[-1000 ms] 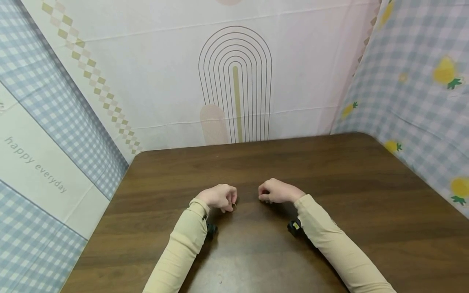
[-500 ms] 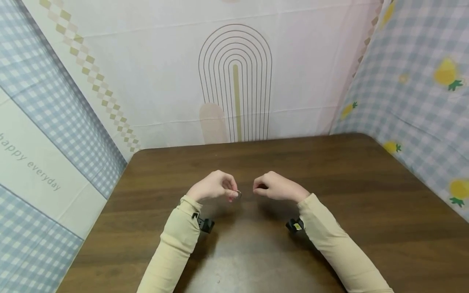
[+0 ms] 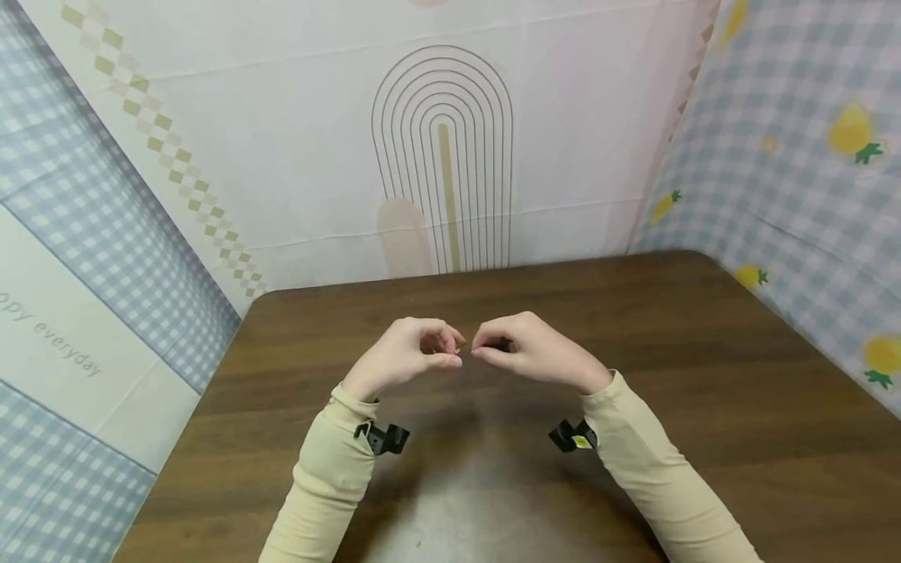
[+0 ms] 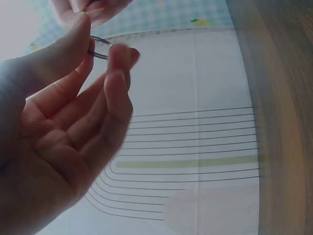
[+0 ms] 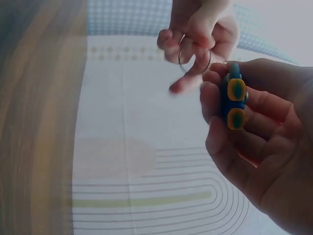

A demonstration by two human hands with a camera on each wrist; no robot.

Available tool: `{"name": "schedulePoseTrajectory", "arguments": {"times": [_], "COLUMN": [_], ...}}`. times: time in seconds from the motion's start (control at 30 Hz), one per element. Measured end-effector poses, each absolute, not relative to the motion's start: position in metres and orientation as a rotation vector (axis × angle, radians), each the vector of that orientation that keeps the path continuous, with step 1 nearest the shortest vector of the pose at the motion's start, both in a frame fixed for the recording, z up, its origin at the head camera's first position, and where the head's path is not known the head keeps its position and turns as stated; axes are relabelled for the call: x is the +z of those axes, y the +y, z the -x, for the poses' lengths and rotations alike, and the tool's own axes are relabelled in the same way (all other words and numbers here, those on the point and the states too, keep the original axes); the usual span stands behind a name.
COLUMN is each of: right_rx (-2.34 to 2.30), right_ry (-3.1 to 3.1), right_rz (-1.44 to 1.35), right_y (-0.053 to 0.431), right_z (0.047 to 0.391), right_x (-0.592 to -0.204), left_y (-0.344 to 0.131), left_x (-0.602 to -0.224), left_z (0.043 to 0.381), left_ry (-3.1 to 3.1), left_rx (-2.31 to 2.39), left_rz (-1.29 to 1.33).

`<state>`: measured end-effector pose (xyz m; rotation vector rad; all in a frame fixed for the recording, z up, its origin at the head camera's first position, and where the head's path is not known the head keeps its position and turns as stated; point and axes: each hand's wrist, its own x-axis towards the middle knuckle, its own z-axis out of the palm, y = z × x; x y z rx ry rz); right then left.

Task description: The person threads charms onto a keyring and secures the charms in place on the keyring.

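My left hand [image 3: 401,356] pinches a thin metal split ring [image 4: 100,56] between thumb and fingers. The ring shows as a round loop in the right wrist view. My right hand [image 3: 542,352] grips a small blue toy-like charm [image 5: 236,105] with two rounded yellow parts that have green centres; its exact kind is unclear. From the head view the charm is hidden inside the right hand. Both hands are raised above the brown table, fingertips close together with a small gap. Whether the ring and charm are joined I cannot tell.
The brown wooden table [image 3: 633,328] lies beneath both hands. Behind it hangs a white patterned cloth [image 3: 310,156], with blue checked cloth [image 3: 760,180] at the sides. A black wrist camera [image 3: 387,439] hangs under each forearm.
Both hands have risen from near the tabletop and come closer together. The ring has moved up and right with the left hand.
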<state>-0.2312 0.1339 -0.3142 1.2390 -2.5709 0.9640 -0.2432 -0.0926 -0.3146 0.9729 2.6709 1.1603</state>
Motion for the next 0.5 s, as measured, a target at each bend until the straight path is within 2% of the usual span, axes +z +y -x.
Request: {"name": "schedulePoseTrajectory", "arguments": {"times": [0.5], "right_rx": [1.054], "right_ry": [-2.532], "right_rz": [-1.212], "right_y": [0.1307], "right_z": [0.2259], "right_x": [-0.3117], "left_y": [-0.0879], "left_x": [-0.3139], "left_z": [0.238], "left_ry": [2.703], "left_rx": [1.283], "left_rz": [-1.131]}}
